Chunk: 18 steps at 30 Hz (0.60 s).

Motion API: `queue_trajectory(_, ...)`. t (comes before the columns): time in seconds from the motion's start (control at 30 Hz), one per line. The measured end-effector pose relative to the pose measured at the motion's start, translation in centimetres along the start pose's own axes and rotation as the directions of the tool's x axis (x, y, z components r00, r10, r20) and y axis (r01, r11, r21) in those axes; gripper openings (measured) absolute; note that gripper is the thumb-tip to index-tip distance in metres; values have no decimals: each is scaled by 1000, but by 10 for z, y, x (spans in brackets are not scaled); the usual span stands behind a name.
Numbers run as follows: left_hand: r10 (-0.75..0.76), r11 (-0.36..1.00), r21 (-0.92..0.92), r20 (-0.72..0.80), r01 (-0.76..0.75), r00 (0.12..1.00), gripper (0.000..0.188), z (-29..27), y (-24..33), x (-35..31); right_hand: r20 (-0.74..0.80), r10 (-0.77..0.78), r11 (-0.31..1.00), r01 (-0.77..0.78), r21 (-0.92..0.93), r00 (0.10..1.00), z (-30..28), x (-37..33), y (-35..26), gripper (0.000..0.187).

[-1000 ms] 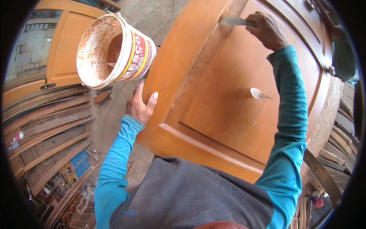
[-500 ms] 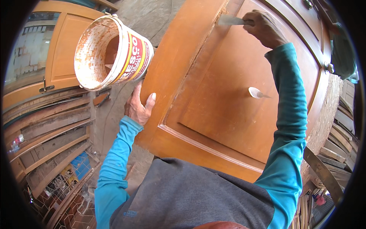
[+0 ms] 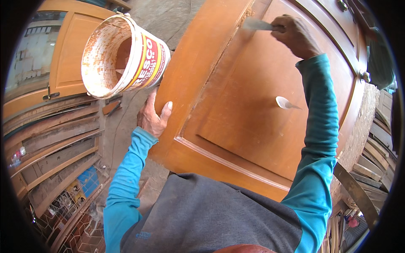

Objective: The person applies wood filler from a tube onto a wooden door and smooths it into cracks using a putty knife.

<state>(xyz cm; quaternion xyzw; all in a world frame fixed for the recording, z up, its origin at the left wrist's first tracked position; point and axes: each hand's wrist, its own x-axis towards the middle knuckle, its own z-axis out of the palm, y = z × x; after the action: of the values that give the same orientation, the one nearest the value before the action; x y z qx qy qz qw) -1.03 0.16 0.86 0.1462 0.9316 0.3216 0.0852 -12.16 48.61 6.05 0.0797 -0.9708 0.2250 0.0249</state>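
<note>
A wooden panel door (image 3: 253, 122) in orange-brown finish lies flat in front of me. My right hand (image 3: 295, 36) is closed round a putty knife (image 3: 258, 24), its wide blade at the groove between frame and raised panel near the top. Brownish filler or debris shows along that groove. My left hand (image 3: 152, 116) grips the door's left edge, thumb on the top face, the other fingers partly hidden over the side. Just beyond it stands a white bucket (image 3: 156, 63) with a red and yellow label, its inside smeared with orange-brown residue.
A small white oval thing (image 3: 283, 102) with a thin tail appears on the panel. A round knob (image 3: 365, 76) sits at the right. Stacked boards (image 3: 55, 135) line the left, below another glazed door (image 3: 69, 50). More wood pieces (image 3: 371, 168) lie at the right.
My right hand and the putty knife have shifted very slightly down and to the right along the groove. My left hand stays on the door's edge; the bucket looks practically unmoved.
</note>
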Motion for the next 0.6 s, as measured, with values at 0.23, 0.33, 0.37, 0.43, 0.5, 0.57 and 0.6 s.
queue_trajectory(0.23, 6, 1000, -3, 0, -6, 1000, 70, 0, 1, 2, -18, 79, 992, -80, -93, 997, 0, 27, 28, 22)
queue_trajectory(0.33, -11, 1000, -10, 32, 12, 999, 71, -1, 2, 1, 71, 39, 992, -30, -123, 997, -3, 18, 15, 22)
queue_trajectory(0.37, -18, 1000, -9, 31, 19, 999, 71, 0, 1, 0, 55, 13, 993, -6, -120, 998, -3, 14, 15, 22)
queue_trajectory(0.43, 4, 1000, 3, -1, -4, 1000, 70, 1, 1, 1, 66, 33, 994, -26, -104, 997, -4, 9, 14, 22)
queue_trajectory(0.5, -15, 1000, -9, 3, 15, 1000, 70, 1, 1, -2, 93, 113, 994, -113, -6, 989, 3, 3, 7, 22)
queue_trajectory(0.57, -14, 1000, -23, 3, 14, 1000, 69, 1, 2, 2, 86, 18, 992, -7, -122, 996, 8, 3, -3, 22)
queue_trajectory(0.6, -5, 1000, -24, 14, 5, 1000, 69, 2, 2, 3, 115, 59, 984, -39, -171, 992, 6, -1, -10, 23)
